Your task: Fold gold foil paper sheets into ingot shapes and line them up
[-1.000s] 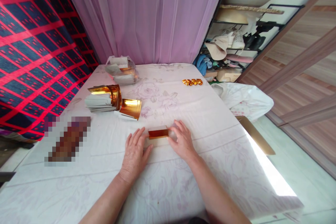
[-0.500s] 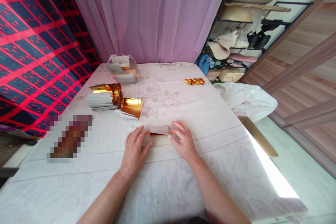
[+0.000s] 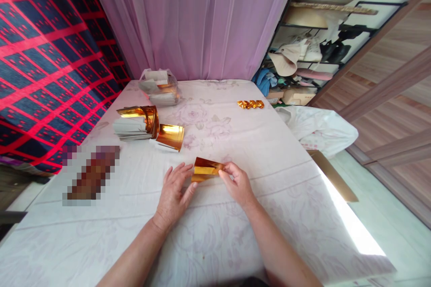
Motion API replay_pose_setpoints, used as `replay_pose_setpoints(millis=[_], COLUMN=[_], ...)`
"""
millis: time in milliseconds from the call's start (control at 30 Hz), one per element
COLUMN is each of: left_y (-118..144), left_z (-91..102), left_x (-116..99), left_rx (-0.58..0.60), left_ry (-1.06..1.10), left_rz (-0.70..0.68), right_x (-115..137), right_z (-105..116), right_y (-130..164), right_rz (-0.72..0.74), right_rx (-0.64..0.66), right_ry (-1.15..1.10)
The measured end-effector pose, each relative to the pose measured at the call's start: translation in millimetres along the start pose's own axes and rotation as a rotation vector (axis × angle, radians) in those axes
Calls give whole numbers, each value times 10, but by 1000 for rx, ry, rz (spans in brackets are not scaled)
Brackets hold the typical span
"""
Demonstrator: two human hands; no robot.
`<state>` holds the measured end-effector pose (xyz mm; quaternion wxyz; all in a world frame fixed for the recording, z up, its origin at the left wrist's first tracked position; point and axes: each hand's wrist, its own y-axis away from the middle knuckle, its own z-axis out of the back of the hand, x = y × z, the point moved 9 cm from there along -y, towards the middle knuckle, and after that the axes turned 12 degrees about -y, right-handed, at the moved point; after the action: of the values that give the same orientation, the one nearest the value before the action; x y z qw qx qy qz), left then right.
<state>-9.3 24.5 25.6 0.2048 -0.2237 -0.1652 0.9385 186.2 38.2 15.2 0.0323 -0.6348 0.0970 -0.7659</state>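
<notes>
A sheet of gold foil paper [image 3: 207, 171] lies in front of me with its shiny side up, creased lengthwise. My right hand [image 3: 237, 184] pinches the sheet's right end between thumb and fingers. At the other end, my left hand [image 3: 175, 193] has its fingers spread low over the cloth, fingertips and thumb close against the left edge. Whether they touch the paper I cannot tell. Farther off stands a bundle of foil paper [image 3: 134, 129], grey backs and gold faces showing, and beside it lie loose foil sheets [image 3: 171, 136]. Folded gold pieces [image 3: 250, 104] sit in a row at the far right.
A clear bag of more paper [image 3: 159, 87] rests at the table's back left. The table [image 3: 269, 224] has a flowered cloth. A purple curtain [image 3: 198, 22] hangs behind it. To the right are a white plastic bag [image 3: 326, 132] and a loaded shelf [image 3: 303, 65].
The foil paper was folded with its pale back upward; now it is opened out, gold side up. My right hand has closed on its right end, while my left hand has barely moved.
</notes>
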Motion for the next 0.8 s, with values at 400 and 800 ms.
replay_pose_setpoints(millis=[400,800], left_y=[-42,-3], left_z=[35,-195], left_x=[86,-187], left_rx=[22,209], left_ry=[20,-182], left_rz=[118,-169], right_x=[-62,-17], right_z=[-11,-86], right_y=[-171,-181], right_rz=[-5,146], right_rx=[14,0], right_ry=[309,611])
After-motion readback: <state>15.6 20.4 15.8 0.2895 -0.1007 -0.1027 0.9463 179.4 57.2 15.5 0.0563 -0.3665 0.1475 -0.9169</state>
